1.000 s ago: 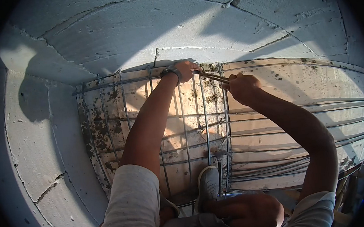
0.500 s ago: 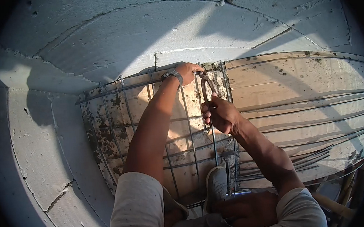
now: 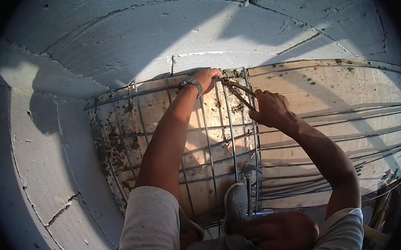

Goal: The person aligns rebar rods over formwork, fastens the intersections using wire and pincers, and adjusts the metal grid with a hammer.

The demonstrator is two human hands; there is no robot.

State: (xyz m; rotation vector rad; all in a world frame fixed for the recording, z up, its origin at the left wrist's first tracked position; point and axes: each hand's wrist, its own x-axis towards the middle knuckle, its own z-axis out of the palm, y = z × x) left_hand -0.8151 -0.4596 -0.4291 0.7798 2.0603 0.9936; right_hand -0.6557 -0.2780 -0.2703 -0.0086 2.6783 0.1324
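Note:
My right hand is closed round the handles of a pair of pincers, which slant up and left with the handles somewhat apart. The jaws are at a bar crossing near the top edge of a rebar grid, right beside my left hand. That hand wears a watch on its wrist, and its fingers are curled over the rebar at the crossing. Any wire between fingers and jaws is too small to make out. The grid lies over stained formwork boards.
Grey block walls rise ahead and on the left. A hammer stands by my shoe. Long rebars run across the boards to the right, with several loose rods bunched below them.
My right hand has swung up and to the right, turning the pincers from near upright to a slant about their jaws. My left hand stays at the crossing.

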